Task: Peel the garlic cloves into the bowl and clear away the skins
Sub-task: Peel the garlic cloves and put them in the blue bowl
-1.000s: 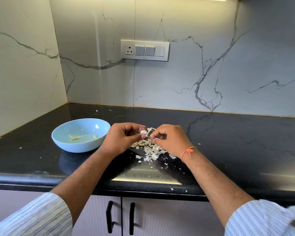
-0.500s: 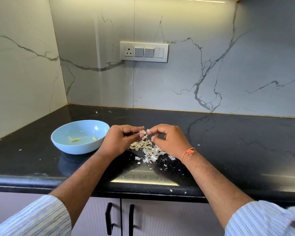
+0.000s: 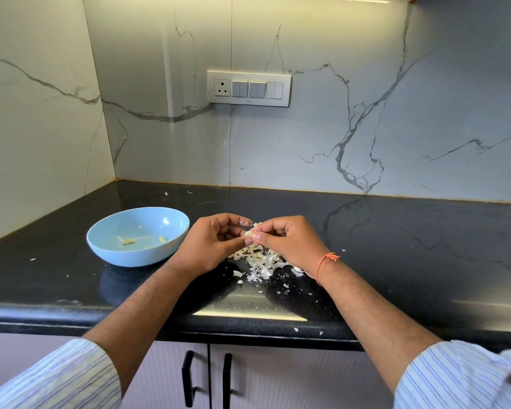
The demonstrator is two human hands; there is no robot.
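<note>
- Landmark: light blue bowl (image 3: 138, 235), sitting on the black countertop (image 3: 396, 246) toward its left side.
- Bowl contents: a few pale yellow peeled pieces (image 3: 129, 240) on the bottom.
- Left hand (image 3: 211, 243): just right of the bowl, raised above the counter, fingers curled, thumb and forefinger pinching a small white garlic clove (image 3: 249, 233).
- Right hand (image 3: 289, 242): further right of the bowl, fingers curled, fingertips meeting the left hand's on the same clove; both hands grasp it.
- Clove position: in the air between the two hands, right of the bowl's rim, above the skins.
- Pile of skins (image 3: 260, 261): white papery flakes on the counter right of the bowl, beneath and in front of the hands; loose flecks scattered nearer the counter's front edge.
- Orange thread (image 3: 325, 262) around the right wrist.
- Switch panel (image 3: 249, 88) on the marble wall behind and right of the bowl.
- Cabinet doors with black handles (image 3: 207, 379) below the counter edge.
</note>
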